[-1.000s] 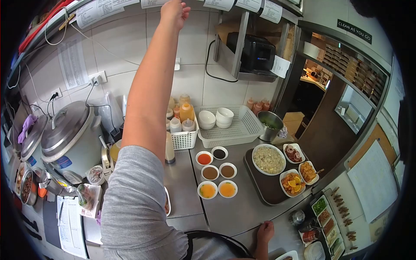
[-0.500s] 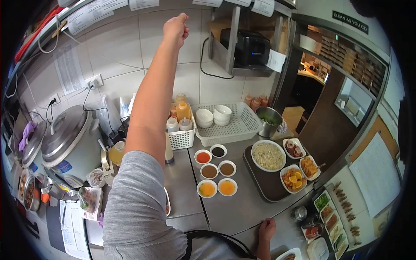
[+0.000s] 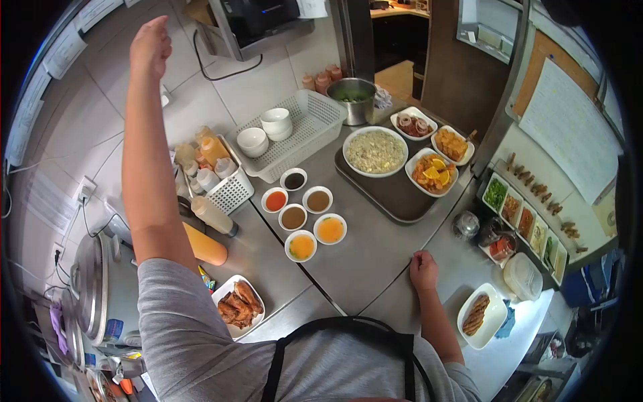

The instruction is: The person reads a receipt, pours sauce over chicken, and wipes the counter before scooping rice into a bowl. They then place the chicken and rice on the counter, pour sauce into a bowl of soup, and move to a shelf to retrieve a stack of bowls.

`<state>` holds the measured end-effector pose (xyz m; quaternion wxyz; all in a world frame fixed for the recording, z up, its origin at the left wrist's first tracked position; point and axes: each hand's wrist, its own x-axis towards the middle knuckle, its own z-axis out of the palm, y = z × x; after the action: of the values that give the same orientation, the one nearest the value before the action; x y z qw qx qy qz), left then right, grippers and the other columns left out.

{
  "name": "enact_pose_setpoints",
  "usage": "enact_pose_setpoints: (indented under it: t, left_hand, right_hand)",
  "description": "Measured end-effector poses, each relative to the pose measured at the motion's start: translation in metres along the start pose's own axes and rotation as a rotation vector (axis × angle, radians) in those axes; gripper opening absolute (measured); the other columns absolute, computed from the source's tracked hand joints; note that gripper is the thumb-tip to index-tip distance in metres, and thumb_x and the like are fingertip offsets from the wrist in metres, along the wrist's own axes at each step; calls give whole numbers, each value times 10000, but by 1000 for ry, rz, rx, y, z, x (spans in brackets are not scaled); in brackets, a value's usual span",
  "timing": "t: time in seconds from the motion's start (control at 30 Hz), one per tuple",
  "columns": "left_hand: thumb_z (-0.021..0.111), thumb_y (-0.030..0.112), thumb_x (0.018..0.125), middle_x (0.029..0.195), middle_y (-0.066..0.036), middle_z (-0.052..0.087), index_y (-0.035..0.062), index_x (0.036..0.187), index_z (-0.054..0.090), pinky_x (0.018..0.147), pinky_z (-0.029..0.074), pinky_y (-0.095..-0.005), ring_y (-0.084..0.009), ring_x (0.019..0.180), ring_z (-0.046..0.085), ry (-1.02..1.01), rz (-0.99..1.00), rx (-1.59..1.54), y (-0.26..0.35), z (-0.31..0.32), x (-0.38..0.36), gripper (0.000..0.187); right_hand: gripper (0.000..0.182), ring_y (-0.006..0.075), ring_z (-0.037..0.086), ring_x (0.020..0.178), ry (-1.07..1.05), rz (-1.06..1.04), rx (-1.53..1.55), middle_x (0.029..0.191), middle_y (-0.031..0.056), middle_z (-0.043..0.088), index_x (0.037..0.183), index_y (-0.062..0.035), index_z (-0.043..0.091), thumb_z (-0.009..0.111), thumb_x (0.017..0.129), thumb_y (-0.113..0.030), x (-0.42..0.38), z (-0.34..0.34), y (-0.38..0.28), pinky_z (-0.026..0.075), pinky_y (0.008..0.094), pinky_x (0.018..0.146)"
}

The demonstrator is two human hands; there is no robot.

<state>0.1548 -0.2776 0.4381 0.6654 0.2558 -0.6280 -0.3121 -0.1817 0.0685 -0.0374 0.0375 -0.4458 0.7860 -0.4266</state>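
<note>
My left hand (image 3: pixel 151 50) is raised high at the upper left, in front of the tiled wall. Its fingers are curled closed, and whatever they may hold is hidden. My right hand (image 3: pixel 423 269) rests as a loose fist on the steel counter (image 3: pixel 375 268), with nothing showing in it. To its left stand small white bowls of sauces and soup, among them an orange soup (image 3: pixel 330 229) and a dark sauce (image 3: pixel 294 179). Beyond it, a brown tray (image 3: pixel 408 213) carries a bowl of fried rice (image 3: pixel 375 151) and several smaller dishes, one topped with orange slices (image 3: pixel 432 173).
A plate of roast chicken (image 3: pixel 239 307) is below my left arm. At right lie a plate of grilled meat (image 3: pixel 475 315) and garnish containers (image 3: pixel 495 193). Behind are a basket of bottles (image 3: pixel 231 191), a grey crate with white bowls (image 3: pixel 311 134) and a steel pot (image 3: pixel 351 100).
The view has swung right and down, bringing the roast chicken and grilled meat plates into fuller sight. My left arm stays raised and its hand stays closed; my right fist still rests on the counter.
</note>
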Motion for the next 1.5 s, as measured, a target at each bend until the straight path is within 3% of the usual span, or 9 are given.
enact_pose_setpoints:
  t: [0.1, 0.27, 0.53, 0.77, 0.8, 0.9, 1.1, 1.3, 1.5]
  left_hand:
    - [520, 194, 781, 572, 31, 408, 36, 856, 547, 386, 268, -195, -53, 463, 356, -16, 113, 132, -1, 0, -4, 177]
    - [506, 272, 809, 526, 47, 337, 93, 698, 458, 360, 212, -194, -56, 413, 285, 67, -26, 34, 14, 16, -17, 216]
    - [457, 289, 833, 489, 43, 326, 127, 614, 363, 347, 186, -200, -57, 384, 271, -75, -120, 6, 20, 33, -47, 288]
    - [435, 288, 834, 541, 54, 368, 106, 624, 417, 399, 242, -185, -34, 453, 300, -221, -38, 20, 23, 50, -85, 279]
    - [410, 274, 850, 480, 37, 337, 105, 637, 403, 355, 217, -193, -51, 404, 292, -250, -10, 11, 24, 55, -92, 272]
    - [396, 244, 855, 499, 30, 354, 83, 720, 452, 372, 241, -184, -43, 427, 308, -348, 72, 74, 17, 60, -119, 218]
    - [385, 144, 854, 566, 28, 400, 39, 889, 490, 422, 293, -169, -35, 472, 355, -506, 13, 156, 18, 45, -196, 152]
    - [390, 139, 852, 581, 15, 430, 32, 906, 490, 435, 297, -170, -42, 478, 372, -343, -92, 170, 21, -22, -241, 156]
    - [428, 155, 838, 566, 35, 432, 52, 921, 509, 433, 297, -156, -35, 480, 391, 7, -143, 208, 24, -109, -286, 156]
  right_hand:
    - [71, 312, 548, 611, -25, -32, -61, 663, 149, 553, 751, -43, 519, 532, 727, -107, 1, -2, -5, 431, 372, 546]
    - [50, 308, 547, 594, 9, -46, 14, 665, 129, 556, 742, -74, 527, 532, 704, -107, -1, 4, 1, 438, 379, 542]
    - [37, 280, 548, 604, 4, -1, 12, 656, 127, 551, 750, -62, 522, 516, 715, -74, -2, 0, -3, 434, 339, 559]
    - [51, 274, 548, 615, -8, -22, 28, 675, 127, 553, 759, -54, 523, 511, 714, -74, -2, -1, -3, 435, 336, 569]
    - [54, 274, 548, 617, -8, -27, 23, 677, 127, 554, 761, -52, 523, 511, 713, -73, -2, -2, -4, 435, 336, 572]
    - [48, 314, 552, 629, -14, -1, 20, 689, 132, 563, 757, -82, 525, 527, 710, -96, -2, 0, -1, 439, 378, 566]
    - [52, 314, 552, 628, -13, -10, 5, 685, 131, 562, 761, -81, 526, 531, 712, -100, -3, -1, -2, 441, 370, 566]
    - [56, 295, 553, 634, -41, -34, 46, 693, 131, 559, 760, -64, 526, 530, 713, -95, -1, 1, 0, 441, 363, 571]
    - [63, 303, 544, 646, -58, -70, -51, 705, 139, 551, 757, -43, 523, 510, 733, -101, 1, 5, 7, 432, 365, 580]
